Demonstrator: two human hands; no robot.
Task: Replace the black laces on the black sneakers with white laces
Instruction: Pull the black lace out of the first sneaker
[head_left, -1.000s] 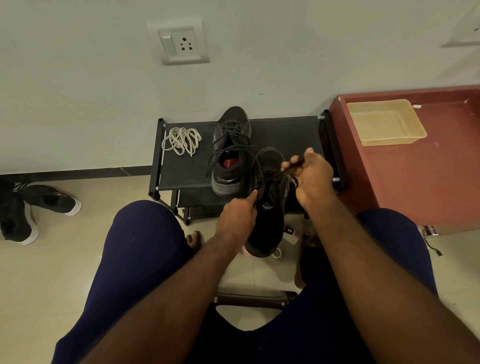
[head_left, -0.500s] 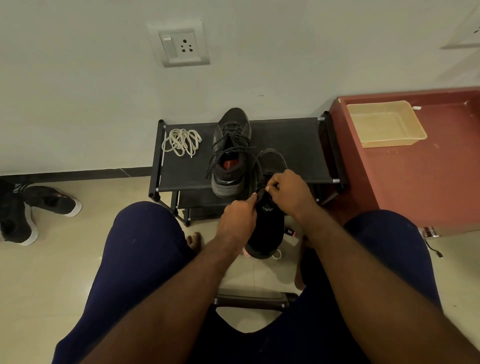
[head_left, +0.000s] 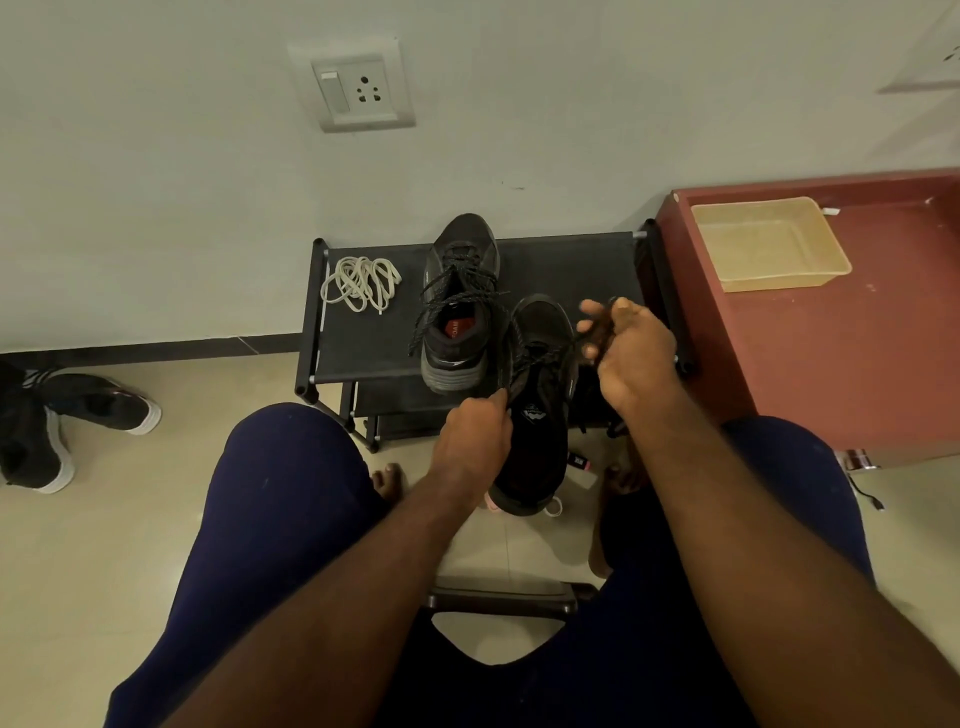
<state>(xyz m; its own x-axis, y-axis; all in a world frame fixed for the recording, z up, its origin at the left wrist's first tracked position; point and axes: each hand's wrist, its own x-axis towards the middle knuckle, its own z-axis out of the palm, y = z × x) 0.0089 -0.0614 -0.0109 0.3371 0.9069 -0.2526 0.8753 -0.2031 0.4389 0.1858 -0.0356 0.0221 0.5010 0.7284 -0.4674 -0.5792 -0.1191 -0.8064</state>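
Observation:
My left hand (head_left: 475, 441) grips the left side of a black sneaker (head_left: 540, 405) held above the floor between my knees. To the right of the shoe's toe, my right hand (head_left: 626, 353) pinches a strand of the black lace (head_left: 545, 358) and holds it pulled out taut to the right. The second black sneaker (head_left: 460, 306), still laced in black, stands on the black shoe rack (head_left: 363, 348). A bundle of white laces (head_left: 361, 283) lies on the rack's left part.
A red-brown cabinet (head_left: 831, 353) with a yellow tray (head_left: 769, 244) stands right of the rack. Other dark shoes with white soles (head_left: 62, 415) lie on the floor at the left. A wall socket (head_left: 356, 91) is above. My bare feet and a stool edge are below.
My right hand went from the eyelets up and to the right, drawing the black lace out of the held sneaker. The left hand kept its grip on the shoe.

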